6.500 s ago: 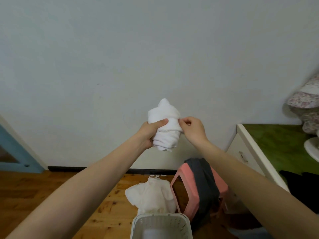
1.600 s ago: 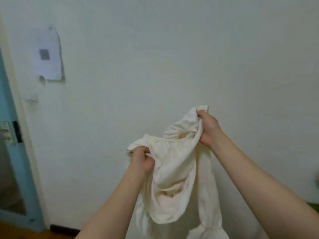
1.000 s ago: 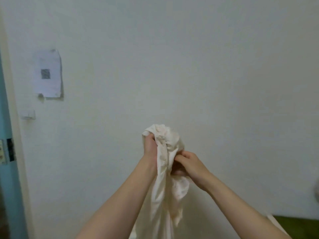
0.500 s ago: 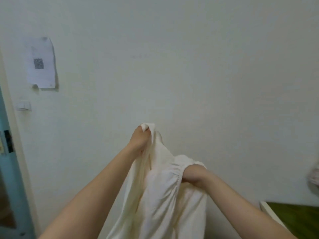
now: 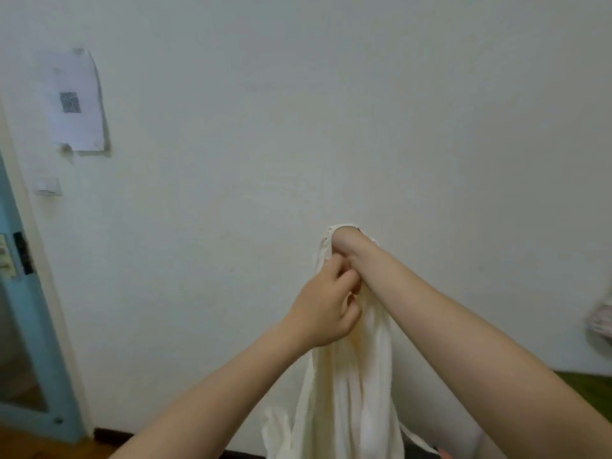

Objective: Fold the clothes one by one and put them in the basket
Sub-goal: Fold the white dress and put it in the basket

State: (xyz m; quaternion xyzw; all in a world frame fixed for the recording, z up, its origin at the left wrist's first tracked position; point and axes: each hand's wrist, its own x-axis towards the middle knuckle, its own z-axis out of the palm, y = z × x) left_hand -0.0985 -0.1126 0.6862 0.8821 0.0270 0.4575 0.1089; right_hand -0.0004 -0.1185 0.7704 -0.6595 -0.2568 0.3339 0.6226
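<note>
A cream garment [image 5: 347, 392] hangs in front of the white wall, held up in the air. My right hand [image 5: 346, 241] is pushed up inside it at the top, and cloth covers the fingers, so only the wrist and the back of the hand show. My left hand [image 5: 326, 303] is just below and left of that wrist, with its fingers curled and pinching the fabric's edge. The rest of the garment drops loose past the bottom of the frame. The basket is out of view.
A green tabletop [image 5: 586, 385] shows at the lower right, with a floral cloth [image 5: 602, 316] at the right edge. On the left are a blue door frame [image 5: 29, 293], a wall switch [image 5: 48, 187] and a taped paper [image 5: 74, 101]. Wooden floor [image 5: 39, 442] lies below.
My right arm has pushed up inside the garment to its top. My left hand has left the top edge, come down and taken the fabric beside the right wrist.
</note>
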